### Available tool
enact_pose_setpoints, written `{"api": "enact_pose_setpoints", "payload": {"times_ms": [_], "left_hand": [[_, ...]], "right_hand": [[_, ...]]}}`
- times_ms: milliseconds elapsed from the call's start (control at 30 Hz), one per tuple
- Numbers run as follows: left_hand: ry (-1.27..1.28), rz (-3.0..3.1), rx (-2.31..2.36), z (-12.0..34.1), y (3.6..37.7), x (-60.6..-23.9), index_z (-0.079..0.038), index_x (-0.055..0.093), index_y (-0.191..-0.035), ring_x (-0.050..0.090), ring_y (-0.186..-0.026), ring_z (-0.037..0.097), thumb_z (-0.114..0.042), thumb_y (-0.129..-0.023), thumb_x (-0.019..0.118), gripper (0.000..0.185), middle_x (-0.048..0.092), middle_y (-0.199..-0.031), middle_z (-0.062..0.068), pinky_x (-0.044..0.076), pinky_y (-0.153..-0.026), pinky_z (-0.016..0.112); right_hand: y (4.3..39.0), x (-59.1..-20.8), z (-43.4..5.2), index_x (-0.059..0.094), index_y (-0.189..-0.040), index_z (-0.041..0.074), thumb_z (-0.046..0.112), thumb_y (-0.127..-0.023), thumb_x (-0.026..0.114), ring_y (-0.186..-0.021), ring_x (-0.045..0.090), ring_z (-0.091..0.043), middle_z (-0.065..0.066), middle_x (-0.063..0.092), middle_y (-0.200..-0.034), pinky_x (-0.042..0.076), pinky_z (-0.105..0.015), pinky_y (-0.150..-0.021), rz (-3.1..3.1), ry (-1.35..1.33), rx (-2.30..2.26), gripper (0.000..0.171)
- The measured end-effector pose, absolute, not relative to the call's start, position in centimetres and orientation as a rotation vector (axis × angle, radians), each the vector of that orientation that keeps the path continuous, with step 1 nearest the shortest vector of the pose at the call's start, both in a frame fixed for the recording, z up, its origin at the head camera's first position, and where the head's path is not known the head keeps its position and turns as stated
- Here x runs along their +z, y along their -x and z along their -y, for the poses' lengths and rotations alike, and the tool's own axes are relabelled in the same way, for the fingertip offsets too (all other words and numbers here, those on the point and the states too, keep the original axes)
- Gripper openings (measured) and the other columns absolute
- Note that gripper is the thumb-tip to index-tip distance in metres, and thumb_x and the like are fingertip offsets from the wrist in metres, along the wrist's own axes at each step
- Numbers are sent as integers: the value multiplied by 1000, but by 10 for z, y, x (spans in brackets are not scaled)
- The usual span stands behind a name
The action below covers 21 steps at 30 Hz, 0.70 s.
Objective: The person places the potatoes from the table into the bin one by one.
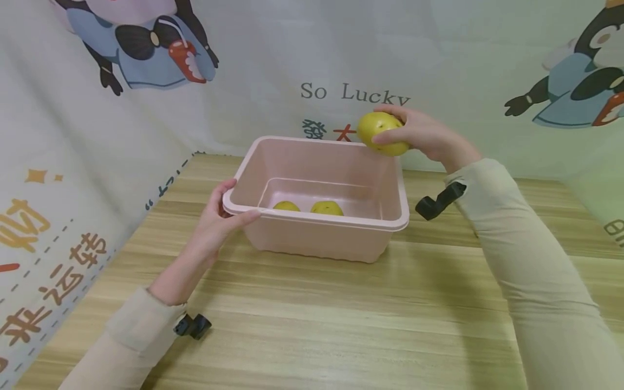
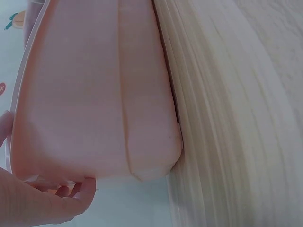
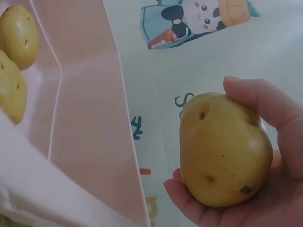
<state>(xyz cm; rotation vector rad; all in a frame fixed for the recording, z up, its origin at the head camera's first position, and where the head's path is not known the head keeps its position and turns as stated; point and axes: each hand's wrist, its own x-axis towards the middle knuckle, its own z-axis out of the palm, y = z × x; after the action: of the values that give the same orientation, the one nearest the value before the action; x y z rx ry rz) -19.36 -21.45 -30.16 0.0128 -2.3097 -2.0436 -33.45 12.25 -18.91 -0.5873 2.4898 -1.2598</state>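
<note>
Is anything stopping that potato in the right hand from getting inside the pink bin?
Nothing visible blocks the way: the pink bin is open-topped, and its two potatoes lie low inside. The right hand holds the potato near the far rim, which may need clearing.

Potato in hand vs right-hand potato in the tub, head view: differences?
1. Support: the held potato is gripped by the right hand; the tub potato lies inside the pink tub, no hand on it.
2. Cover: the held potato is partly covered by the hand; the tub potato by the pink tub's near side.
Shared: both yellow.
</note>
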Motion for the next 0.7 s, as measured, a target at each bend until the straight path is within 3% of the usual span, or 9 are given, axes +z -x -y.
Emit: {"api": "enact_pose_setpoints", "payload": {"times_ms": [700], "left_hand": [[-5,2319,-2037,215,194,-301,-13,16,-144,34,-123,23,-10,-83,65,78,29,-142,11,36,-92,20]], "right_hand": [[342,-206,-83,26,-144,21,20,-81,65,-103,41,-21,-10,38,-128,39,-31,-84,-2393,617,-1228,75]]}}
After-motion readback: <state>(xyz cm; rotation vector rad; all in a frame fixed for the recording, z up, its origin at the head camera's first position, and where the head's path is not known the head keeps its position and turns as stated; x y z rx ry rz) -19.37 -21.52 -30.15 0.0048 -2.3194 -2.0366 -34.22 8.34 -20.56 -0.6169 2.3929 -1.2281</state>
